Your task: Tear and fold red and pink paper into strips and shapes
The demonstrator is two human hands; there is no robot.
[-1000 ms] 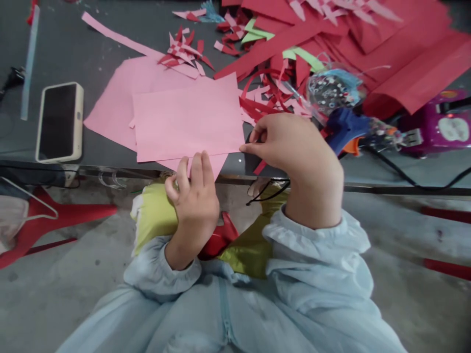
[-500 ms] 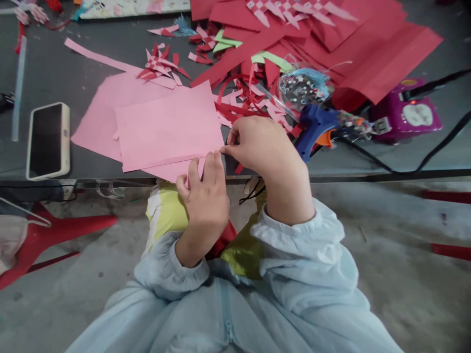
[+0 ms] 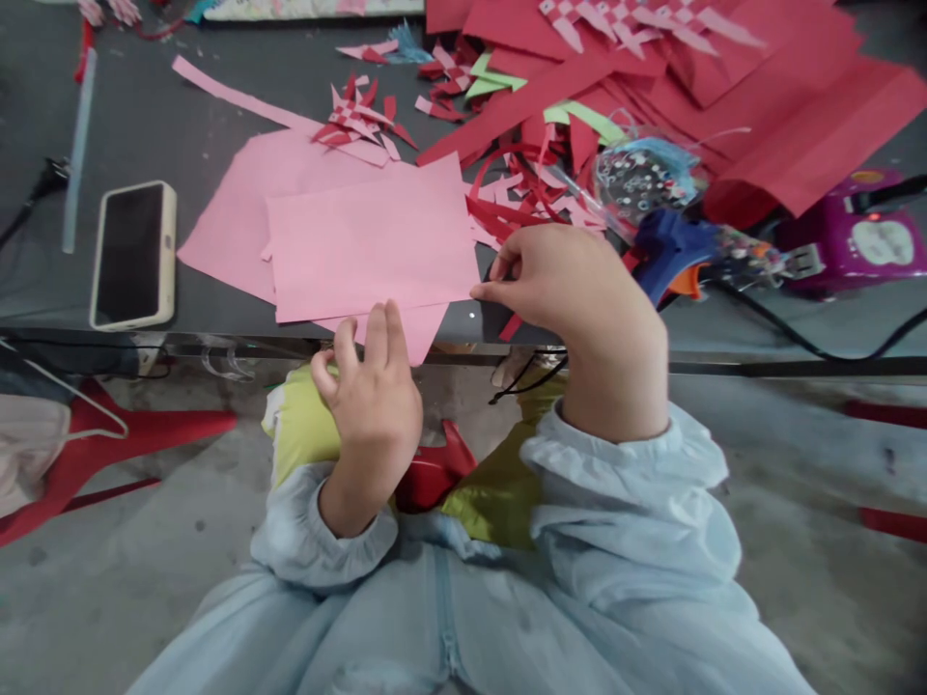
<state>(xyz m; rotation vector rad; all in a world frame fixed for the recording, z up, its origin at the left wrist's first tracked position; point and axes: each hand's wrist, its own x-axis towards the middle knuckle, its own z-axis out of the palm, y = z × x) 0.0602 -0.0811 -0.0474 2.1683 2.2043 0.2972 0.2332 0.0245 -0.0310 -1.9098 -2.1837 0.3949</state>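
A rectangular pink paper sheet lies on top of a larger piece of pink paper at the table's near edge. My right hand pinches the sheet's lower right corner between thumb and forefinger. Lower and to the left, my left hand has its fingers stretched out, fingertips at the sheet's near edge, over a pink flap that juts past the table. Right of the sheet lie red and pink paper scraps. A woven pink-and-red paper piece rests behind it.
A phone lies at the left. On the right are a blue glue gun, a bag of small beads and a purple box with a black cable. Red paper sheets are piled behind them. A red stool stands below left.
My left hand has slid left along the near edge of the sheet, away from the right corner. My right hand keeps its pinch there. The whole view has shifted.
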